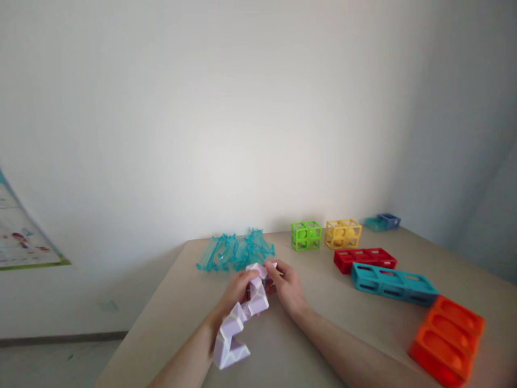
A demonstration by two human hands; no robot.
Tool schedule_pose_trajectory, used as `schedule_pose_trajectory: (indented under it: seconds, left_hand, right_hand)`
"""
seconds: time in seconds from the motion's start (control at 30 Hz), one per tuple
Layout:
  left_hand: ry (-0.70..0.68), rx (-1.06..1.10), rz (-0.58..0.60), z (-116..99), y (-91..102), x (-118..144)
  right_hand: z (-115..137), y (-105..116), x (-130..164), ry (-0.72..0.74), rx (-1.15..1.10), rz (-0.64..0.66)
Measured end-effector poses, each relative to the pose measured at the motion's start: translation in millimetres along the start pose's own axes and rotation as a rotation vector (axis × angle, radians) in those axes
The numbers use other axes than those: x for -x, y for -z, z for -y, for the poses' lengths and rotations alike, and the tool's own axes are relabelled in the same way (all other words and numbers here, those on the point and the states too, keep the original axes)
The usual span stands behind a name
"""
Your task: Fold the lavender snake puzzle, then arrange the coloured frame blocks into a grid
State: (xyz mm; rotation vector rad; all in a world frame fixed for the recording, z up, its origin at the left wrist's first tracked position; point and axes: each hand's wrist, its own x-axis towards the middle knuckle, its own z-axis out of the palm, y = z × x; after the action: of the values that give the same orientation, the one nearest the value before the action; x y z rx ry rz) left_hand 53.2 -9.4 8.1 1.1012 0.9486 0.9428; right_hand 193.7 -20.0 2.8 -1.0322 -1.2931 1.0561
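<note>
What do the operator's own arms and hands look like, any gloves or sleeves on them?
Both the left hand and right hand are ungloved. The left forearm and right forearm are bare as far as they show, with no sleeve, watch, cable or marking visible. Rings: I can't tell.

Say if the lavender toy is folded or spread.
Spread: the lavender toy extends in zigzags from the left hand and right hand.

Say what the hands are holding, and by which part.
The left hand and right hand hold the lilac chain by its far end; its near end is not gripped.
</note>
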Motion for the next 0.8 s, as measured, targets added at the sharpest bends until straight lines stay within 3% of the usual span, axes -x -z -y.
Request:
schedule_pose_trajectory:
  seconds: [0.2,0.37,0.53,0.63,0.8]
  left_hand:
    - [-0.176,-0.128,-0.008,0.2,-1.2,4.9]
    - [-0.252,-0.249,-0.052,-0.8,-0.9,4.6]
    - [-0.202,-0.129,-0.053,-1.5,4.0,-1.5]
    - [-0.208,-0.036,-0.115,2.7,7.2,-6.6]
    - [-0.190,0.070,-0.078,4.4,7.5,-4.3]
  right_hand:
    - [13.0,15.1,-2.5,0.143,0.336,0.002]
    - [10.2,19.0,-8.7,0.154,0.503,0.035]
    - [6.3,17.0,-4.9,0.149,0.515,0.082]
    - [9.2,13.1,2.0,0.193,0.481,0.064]
    - [9.3,12.1,5.0,0.297,0.352,0.130]
